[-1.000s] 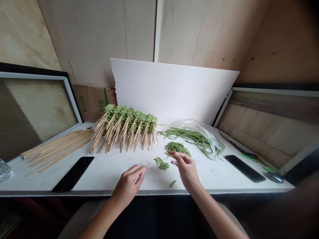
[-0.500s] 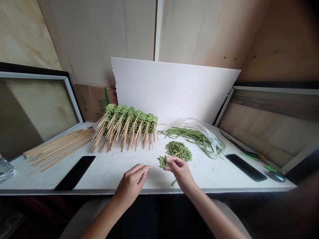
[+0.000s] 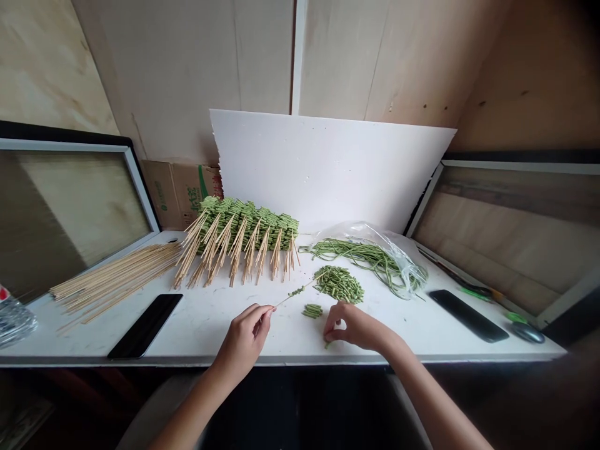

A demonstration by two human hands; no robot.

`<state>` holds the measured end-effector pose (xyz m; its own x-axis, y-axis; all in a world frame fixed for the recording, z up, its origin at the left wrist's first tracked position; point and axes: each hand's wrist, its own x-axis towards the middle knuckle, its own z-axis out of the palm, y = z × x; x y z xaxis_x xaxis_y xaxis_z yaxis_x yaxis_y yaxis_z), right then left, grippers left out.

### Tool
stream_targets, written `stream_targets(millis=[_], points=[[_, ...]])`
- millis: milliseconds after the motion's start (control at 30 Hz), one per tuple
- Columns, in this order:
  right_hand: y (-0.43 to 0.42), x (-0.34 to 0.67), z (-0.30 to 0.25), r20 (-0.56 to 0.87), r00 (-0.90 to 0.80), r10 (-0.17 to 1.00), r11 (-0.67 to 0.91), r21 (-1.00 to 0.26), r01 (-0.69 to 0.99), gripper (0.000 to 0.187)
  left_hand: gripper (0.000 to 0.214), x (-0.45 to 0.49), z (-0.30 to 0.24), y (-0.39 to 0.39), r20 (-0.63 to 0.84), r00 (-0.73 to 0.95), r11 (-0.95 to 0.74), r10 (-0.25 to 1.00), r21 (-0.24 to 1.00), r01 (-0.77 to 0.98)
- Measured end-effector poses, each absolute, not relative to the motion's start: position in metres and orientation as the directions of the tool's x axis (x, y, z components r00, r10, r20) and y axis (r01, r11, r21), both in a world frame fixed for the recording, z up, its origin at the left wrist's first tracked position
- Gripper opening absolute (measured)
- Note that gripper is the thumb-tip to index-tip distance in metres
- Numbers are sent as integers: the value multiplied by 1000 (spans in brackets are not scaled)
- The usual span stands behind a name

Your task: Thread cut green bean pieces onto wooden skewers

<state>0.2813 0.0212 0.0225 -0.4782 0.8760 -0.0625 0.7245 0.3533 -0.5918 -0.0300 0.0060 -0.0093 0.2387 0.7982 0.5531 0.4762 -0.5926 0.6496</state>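
My left hand (image 3: 248,330) is closed in a pinch on the near end of a thin bamboo skewer (image 3: 282,301). Several small green bean bits (image 3: 296,292) sit along that skewer, whose far end points to a heap of cut green beans (image 3: 340,284). Low over the table's front part, my right hand (image 3: 354,325) has its fingertips closed on a short bean piece (image 3: 327,344), partly hidden by them. Between the hands, a small row of cut bean pieces (image 3: 312,310) lies side by side on the white table.
Filled bean skewers (image 3: 255,225) are stacked at the back, sticks forward. Bare skewers (image 3: 117,275) lie left, near a black phone (image 3: 145,325). Long beans (image 3: 360,253) rest in a plastic bag (image 3: 403,262). Another dark phone (image 3: 469,315) and a mouse (image 3: 527,332) lie right.
My right hand has left the skewer and come down to the bean piece on the table. The row of cut pieces, partly covered before, now shows fully. My left hand keeps the skewer.
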Motion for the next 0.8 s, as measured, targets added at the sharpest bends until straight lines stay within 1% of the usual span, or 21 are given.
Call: stream_targets(millis=[100,167,267,367,433,533,600,667,733,800], points=[[19,279,27,-83,-464,882,344,-562,752,6,26,-30,-10,6,543,238,-584,805,657,476],[18,281,32,-107,-452,886,325,-553,767,10,27,-30,-10,7,531,228,-571,816,678,463],[18,282,33,-157,-472,868,314,-563,765,18,29,-29,-11,8,477,204,-516,855,748,417],[18,280,30,-180,-479,859,303,-576,759,18,35,-29,-12,8,397,198,-444,896,815,373],[17,279,29,-132,-480,867,324,-581,746,13,39,-29,-13,8,348,205,-401,915,844,357],[18,280,32,25,-458,889,368,-636,678,6,43,-31,-14,9,303,223,-366,927,862,351],[22,281,33,116,-390,913,348,-720,600,14,43,-31,-15,8,292,239,-363,926,863,352],[27,283,32,159,-274,948,277,-836,473,24,43,-30,-14,7,291,254,-368,923,860,353],[33,284,29,167,-153,974,204,-941,271,30,41,-28,-13,5,297,264,-379,918,855,354],[37,284,25,155,-80,985,158,-987,35,31,39,-27,-12,3,316,268,-398,910,848,350]])
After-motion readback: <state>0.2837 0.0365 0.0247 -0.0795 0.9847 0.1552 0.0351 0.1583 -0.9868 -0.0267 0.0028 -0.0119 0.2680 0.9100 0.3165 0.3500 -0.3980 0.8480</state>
